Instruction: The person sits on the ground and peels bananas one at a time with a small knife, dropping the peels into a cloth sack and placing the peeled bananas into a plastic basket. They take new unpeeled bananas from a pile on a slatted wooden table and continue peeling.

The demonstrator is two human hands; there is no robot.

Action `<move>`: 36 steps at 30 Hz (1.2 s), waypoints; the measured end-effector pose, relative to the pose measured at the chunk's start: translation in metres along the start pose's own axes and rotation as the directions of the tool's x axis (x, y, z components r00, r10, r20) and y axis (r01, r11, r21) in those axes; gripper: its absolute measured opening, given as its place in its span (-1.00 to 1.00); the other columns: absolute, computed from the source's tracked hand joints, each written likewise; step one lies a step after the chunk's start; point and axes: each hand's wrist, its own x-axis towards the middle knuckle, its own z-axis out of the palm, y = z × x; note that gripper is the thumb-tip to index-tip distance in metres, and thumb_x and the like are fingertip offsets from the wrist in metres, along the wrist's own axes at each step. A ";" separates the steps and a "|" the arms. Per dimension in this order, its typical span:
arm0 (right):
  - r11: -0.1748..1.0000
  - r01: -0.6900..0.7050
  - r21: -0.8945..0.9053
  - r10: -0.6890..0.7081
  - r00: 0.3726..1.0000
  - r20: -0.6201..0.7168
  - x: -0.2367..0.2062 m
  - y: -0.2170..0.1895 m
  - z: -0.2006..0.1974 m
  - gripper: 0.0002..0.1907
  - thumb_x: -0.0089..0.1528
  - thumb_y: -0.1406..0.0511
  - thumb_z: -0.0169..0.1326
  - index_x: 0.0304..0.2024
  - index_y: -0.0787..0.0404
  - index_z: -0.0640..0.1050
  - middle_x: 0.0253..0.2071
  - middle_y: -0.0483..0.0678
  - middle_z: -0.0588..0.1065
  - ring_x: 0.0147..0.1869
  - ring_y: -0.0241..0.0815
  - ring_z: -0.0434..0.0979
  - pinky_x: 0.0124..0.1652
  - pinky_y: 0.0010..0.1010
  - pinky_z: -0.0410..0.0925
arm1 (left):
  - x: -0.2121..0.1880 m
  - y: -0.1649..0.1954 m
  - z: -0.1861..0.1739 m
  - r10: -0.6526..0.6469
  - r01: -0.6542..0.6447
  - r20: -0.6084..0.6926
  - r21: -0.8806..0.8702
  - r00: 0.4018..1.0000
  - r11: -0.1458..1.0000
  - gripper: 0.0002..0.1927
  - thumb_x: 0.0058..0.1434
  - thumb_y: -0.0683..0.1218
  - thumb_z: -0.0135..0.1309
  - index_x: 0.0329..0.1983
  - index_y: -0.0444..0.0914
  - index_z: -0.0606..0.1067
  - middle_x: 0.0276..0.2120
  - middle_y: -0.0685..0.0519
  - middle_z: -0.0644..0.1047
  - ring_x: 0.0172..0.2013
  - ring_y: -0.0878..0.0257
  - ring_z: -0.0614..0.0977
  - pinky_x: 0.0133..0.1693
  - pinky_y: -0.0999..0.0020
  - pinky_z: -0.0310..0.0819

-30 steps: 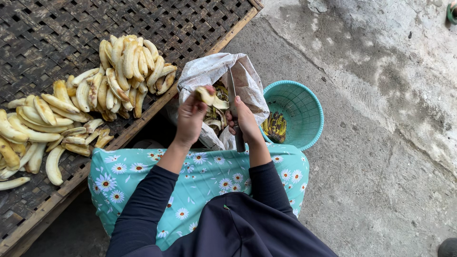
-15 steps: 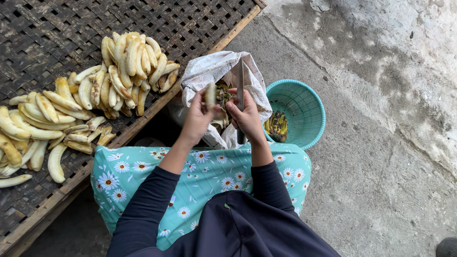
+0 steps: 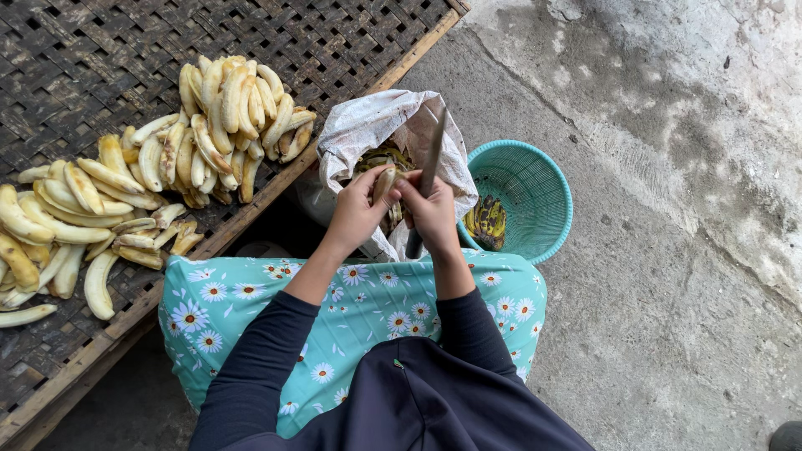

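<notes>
Clamped: left hand [image 3: 355, 213] on pale peeled banana [image 3: 384, 182], now raised upright; right hand [image 3: 430, 213] gripping long grey knife [image 3: 432, 154] over white sack [image 3: 368, 125]; peeling nearly finished.

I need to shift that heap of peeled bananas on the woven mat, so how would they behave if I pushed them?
The peeled bananas look soft and bare, so they would probably bruise or break rather than slide as a stiff block. Loosely piled, the top ones may tumble off. The woven mat has an open, rough weave, so they would likely drag and catch, not glide.
</notes>
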 end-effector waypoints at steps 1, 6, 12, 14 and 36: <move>1.000 0.000 -0.020 0.000 1.000 0.004 -0.001 0.003 0.003 -0.86 0.32 0.36 0.14 -0.15 0.34 0.53 -0.54 -0.19 0.41 -0.64 -0.44 0.27 -0.65 -0.57 0.15 | -0.001 0.003 0.001 -0.058 0.058 -0.024 -0.009 0.998 0.998 -0.66 0.39 -0.04 0.14 0.16 -0.27 0.50 -0.10 0.04 0.62 -0.17 0.40 0.62 -0.15 0.46 0.55; 0.984 -0.022 0.178 0.035 0.997 -0.069 0.008 0.017 -0.004 -0.83 0.34 0.36 0.14 -0.11 0.37 0.49 -0.52 -0.15 0.39 -0.60 -0.42 0.28 -0.62 -0.54 0.20 | -0.003 0.003 0.007 -0.008 -0.032 -0.176 -0.224 0.984 0.974 -0.79 0.50 -0.11 0.03 0.14 -0.26 0.47 -0.06 -0.01 0.57 -0.14 0.34 0.52 -0.10 0.42 0.44; 0.937 0.016 0.348 0.054 0.980 -0.190 0.015 0.035 -0.021 -0.82 0.34 0.37 0.12 -0.09 0.35 0.42 -0.30 0.00 0.54 -0.52 -0.42 0.30 -0.61 -0.49 0.25 | 0.015 -0.017 -0.002 0.054 -0.368 -0.524 -0.516 0.850 0.773 -0.78 0.56 -0.17 -0.13 0.23 -0.19 0.32 0.16 -0.01 0.49 0.13 0.27 0.55 0.14 0.34 0.54; 0.922 0.074 0.379 0.006 0.979 -0.206 0.013 0.033 -0.019 -0.80 0.37 0.38 0.14 -0.09 0.31 0.38 -0.27 0.02 0.51 -0.50 -0.40 0.31 -0.60 -0.47 0.27 | 0.017 -0.021 -0.013 -0.100 -0.371 -0.603 -0.604 0.791 0.705 -0.77 0.55 -0.14 -0.19 0.24 -0.16 0.28 0.20 -0.01 0.46 0.20 0.28 0.55 0.16 0.30 0.58; 0.755 0.508 -0.414 -0.612 0.773 -0.167 0.015 0.008 -0.033 -0.95 0.48 0.43 0.00 -0.09 0.29 0.50 -0.21 -0.12 0.52 -0.14 -0.34 0.51 -0.12 -0.49 0.42 | 0.010 -0.009 -0.048 -0.253 0.528 0.495 -0.563 0.831 0.636 -0.51 0.36 -0.17 0.08 0.35 -0.30 0.35 -0.14 -0.01 0.59 -0.18 0.26 0.64 -0.14 0.40 0.62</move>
